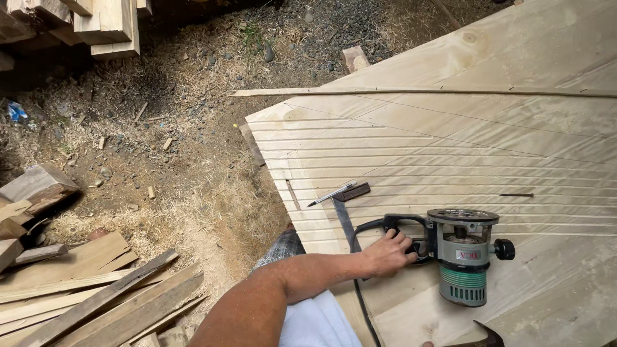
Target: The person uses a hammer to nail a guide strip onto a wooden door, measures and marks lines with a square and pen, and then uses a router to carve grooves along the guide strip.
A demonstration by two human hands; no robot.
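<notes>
While the big grooved plywood panel (463,148) lies flat, a grey-green router (464,256) stands on it — the left hand (387,254) has its grip closed round the router's black handle. Pencil (331,194) just above.

My left hand (387,252) wraps the router's (461,256) handle, so its fingertips are hidden behind the grip. At six o'clock the frame edge cuts off a dark curved tool (479,336); I cannot tell what it is. The plywood sheet (514,141) runs off at three o'clock.
</notes>
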